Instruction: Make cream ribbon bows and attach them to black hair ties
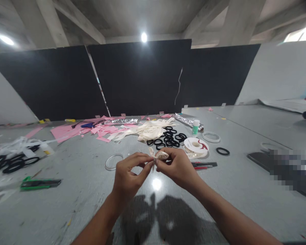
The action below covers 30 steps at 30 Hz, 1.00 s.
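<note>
Both of my hands meet over the grey table and pinch a cream printed ribbon (162,155) that is looped like a small bow. Thumb and forefinger of my left hand (132,170) press on its middle from the left. From the other side my right hand (177,166) grips the ribbon beside the loop. The fingers hide part of the ribbon. Just beyond them lie several black hair ties (169,137) and a pile of cut cream ribbon strips (153,129). A white ribbon spool (193,144) lies right of my right hand, and a clear ring (114,162) left of my left hand.
A red and black cutter (204,165) lies right of my hands, a green cutter (40,183) far left. Behind are pink paper scraps (66,131), foil rolls (187,121) and a green-white bottle (196,127). More black ties (15,162) lie left; a dark partly blurred object (262,163) sits right.
</note>
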Each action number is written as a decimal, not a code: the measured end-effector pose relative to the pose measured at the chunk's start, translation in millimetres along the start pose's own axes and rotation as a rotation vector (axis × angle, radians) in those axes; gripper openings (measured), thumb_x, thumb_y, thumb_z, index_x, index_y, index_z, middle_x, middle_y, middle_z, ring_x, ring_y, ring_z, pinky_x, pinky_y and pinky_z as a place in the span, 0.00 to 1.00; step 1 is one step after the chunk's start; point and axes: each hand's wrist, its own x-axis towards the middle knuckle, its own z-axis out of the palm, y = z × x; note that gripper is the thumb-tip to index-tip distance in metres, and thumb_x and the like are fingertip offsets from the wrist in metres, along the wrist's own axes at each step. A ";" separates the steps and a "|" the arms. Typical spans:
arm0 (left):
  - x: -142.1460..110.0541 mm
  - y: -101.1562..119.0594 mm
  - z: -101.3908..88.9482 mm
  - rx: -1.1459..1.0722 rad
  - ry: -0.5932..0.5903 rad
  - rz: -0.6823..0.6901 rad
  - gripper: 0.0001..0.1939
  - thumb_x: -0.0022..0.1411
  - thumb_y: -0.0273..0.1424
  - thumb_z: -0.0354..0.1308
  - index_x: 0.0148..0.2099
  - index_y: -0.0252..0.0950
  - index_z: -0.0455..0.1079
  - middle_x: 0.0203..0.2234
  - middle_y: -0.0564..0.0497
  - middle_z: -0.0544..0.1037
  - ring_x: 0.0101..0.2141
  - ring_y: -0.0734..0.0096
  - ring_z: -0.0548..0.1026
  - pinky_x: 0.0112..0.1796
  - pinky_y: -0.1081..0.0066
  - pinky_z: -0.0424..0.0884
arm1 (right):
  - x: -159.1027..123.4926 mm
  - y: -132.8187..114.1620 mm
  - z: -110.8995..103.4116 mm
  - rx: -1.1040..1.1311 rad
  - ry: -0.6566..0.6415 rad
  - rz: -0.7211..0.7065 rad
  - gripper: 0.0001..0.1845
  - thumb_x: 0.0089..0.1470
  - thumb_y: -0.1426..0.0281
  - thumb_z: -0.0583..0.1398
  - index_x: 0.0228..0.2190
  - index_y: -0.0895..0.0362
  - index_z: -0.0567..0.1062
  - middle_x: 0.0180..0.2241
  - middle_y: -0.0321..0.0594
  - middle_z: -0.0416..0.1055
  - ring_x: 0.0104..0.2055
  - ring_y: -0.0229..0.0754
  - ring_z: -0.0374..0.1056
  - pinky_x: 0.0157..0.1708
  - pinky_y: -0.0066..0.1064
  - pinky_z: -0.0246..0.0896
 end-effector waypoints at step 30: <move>-4.9 -7.6 0.5 0.222 -0.009 0.137 0.08 0.57 0.24 0.58 0.39 0.37 0.75 0.34 0.50 0.78 0.30 0.75 0.74 0.34 0.74 0.72 | -2.9 6.6 11.6 -0.309 0.209 -0.111 0.03 0.44 0.74 0.58 0.21 0.57 0.70 0.19 0.32 0.66 0.22 0.32 0.57 0.24 0.24 0.49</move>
